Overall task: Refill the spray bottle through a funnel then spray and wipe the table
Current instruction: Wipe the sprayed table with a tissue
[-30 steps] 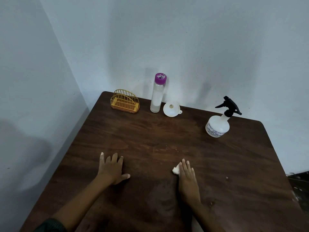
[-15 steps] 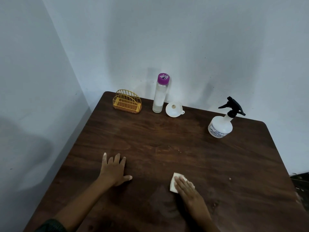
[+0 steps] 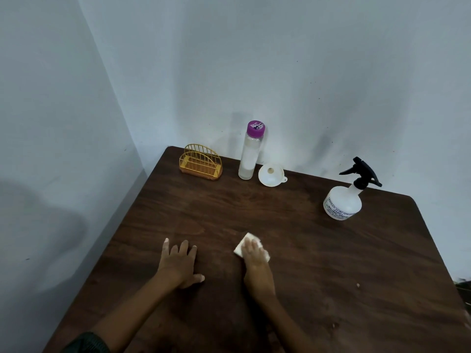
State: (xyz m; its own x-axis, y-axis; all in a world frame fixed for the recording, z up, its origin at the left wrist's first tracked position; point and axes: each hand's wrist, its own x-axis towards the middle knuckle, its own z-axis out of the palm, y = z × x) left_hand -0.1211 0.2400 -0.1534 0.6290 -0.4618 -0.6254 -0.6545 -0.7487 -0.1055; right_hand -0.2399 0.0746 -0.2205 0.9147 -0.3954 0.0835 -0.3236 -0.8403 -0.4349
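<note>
My right hand [image 3: 256, 263] lies flat on a small white folded cloth [image 3: 240, 247], pressing it onto the dark wooden table [image 3: 331, 276] near its middle. My left hand [image 3: 179, 263] rests flat beside it, fingers spread, holding nothing. The white spray bottle [image 3: 342, 203] with a black trigger head stands upright at the back right, well away from both hands. A white funnel [image 3: 271, 175] lies on the table at the back, next to a tall clear bottle with a purple cap [image 3: 249, 154].
A yellow wire napkin holder [image 3: 200, 163] stands at the table's back left corner. Pale walls close in behind and to the left. A few small crumbs [image 3: 358, 285] dot the right side of the tabletop.
My right hand has slid the cloth forward and slightly right across the table after pulling it back toward me. The left hand has stayed where it was.
</note>
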